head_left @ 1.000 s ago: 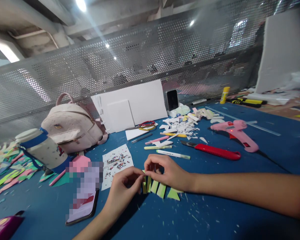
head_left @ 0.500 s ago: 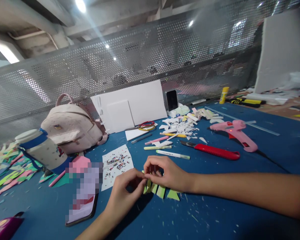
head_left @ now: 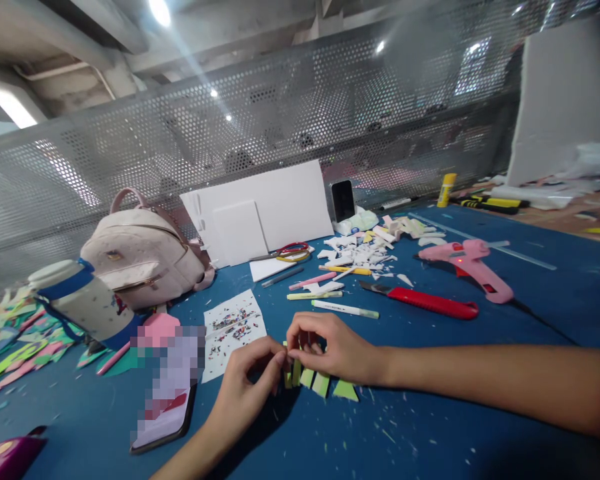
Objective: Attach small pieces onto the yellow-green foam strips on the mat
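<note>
My left hand (head_left: 253, 379) and my right hand (head_left: 327, 345) meet above the blue table, fingertips pinched close together. A narrow light-green strip (head_left: 287, 377) shows between and below the fingertips, seemingly gripped by both hands; their exact contact is partly hidden. Several more light-green cut pieces lie under and beside my right hand, among them a four-sided piece (head_left: 321, 385) and a wider piece (head_left: 346, 390) with slanted sides. Left of my left hand is a white sheet (head_left: 215, 363) scattered with tiny multicoloured bits.
A red utility knife (head_left: 433, 303) and pink glue gun (head_left: 480, 267) lie to the right. Behind my hands are pens (head_left: 345, 309), scissors (head_left: 293, 252) and white scraps (head_left: 360, 253). Leftward are a phone (head_left: 167, 407), bottle (head_left: 87, 303), backpack (head_left: 145, 257) and coloured scraps (head_left: 15, 340).
My left thumb has risen slightly toward its index fingertip, uncovering more of the light-green strips beneath. My right hand has hardly moved, and the things on the table stay in place.
</note>
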